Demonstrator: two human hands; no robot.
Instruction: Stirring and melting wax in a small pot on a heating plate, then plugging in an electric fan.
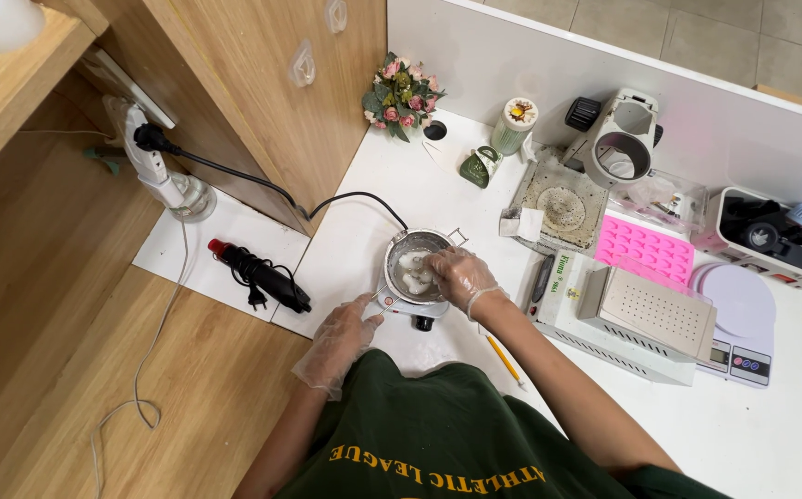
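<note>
1. The right hand (456,275) covers part of the metal pot (412,268), hiding some white lumps inside.
2. The small heater (417,310) beneath is mostly hidden.
3. The picture's edge cuts off the desk (771,434).

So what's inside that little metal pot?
The metal pot holds whitish lumps. The gloved right hand reaches in over its rim, covering part of the contents, so the rest cannot be seen.
</note>
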